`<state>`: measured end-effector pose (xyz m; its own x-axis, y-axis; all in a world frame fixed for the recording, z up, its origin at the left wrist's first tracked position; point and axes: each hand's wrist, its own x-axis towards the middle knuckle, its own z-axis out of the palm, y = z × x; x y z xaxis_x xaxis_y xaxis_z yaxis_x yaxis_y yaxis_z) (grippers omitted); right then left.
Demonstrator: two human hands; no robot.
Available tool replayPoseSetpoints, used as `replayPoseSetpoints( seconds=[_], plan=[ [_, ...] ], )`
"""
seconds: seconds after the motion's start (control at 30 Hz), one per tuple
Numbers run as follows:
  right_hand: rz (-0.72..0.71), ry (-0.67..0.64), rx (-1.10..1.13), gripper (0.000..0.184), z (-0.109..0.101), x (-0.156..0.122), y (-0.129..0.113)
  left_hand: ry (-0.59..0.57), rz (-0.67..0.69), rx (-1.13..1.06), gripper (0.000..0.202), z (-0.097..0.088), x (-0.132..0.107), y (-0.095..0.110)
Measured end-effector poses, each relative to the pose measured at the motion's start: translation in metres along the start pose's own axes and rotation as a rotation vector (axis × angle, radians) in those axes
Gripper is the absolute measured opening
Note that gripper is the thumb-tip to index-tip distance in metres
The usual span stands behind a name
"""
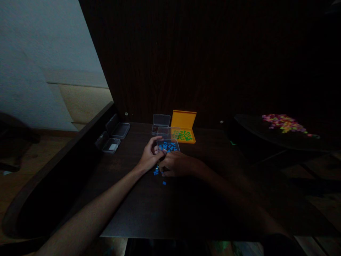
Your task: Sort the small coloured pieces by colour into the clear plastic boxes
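The left hand [149, 156] is grasping the clear box [178, 145], which is holding blue pieces [168, 146] just beyond both hands. The right hand [173, 164] is curling beside it; I cannot tell whether it is pinching anything

- Dark wooden table [133, 213], across the lower middle of the frame
- Two small clear boxes [119, 136], lids up — left of centre
- Open yellow box [183, 121], another clear box [161, 119] — near centre
- Loose blue pieces [156, 172], one apart — below centre
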<state>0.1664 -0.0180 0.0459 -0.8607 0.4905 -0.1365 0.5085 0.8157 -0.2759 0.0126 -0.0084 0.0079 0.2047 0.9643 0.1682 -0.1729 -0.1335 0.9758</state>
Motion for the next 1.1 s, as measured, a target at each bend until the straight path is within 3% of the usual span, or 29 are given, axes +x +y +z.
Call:
replayPoseSetpoints(
  seconds=[0.5, 0.77, 0.97, 1.1],
  plan=[
    [0.096, 0.071, -0.091, 0.015, 0.005, 0.000, -0.007, -0.006, -0.005, 0.004, 0.056, 0.001, 0.000, 0.001],
    [0.038, 0.103, -0.139, 0.019, 0.013, 0.003, -0.011, -0.032, -0.010, -0.021, 0.056, 0.000, 0.000, -0.002],
    [0.053, 0.055, -0.008, 0.014, -0.024, -0.008, -0.005, -0.046, 0.015, -0.039, 0.059, -0.001, 0.001, -0.003],
    [0.187, 0.170, 0.006, 0.019, -0.049, -0.022, 0.011, -0.059, -0.015, -0.057, 0.062, -0.001, 0.000, -0.004]
  ],
)
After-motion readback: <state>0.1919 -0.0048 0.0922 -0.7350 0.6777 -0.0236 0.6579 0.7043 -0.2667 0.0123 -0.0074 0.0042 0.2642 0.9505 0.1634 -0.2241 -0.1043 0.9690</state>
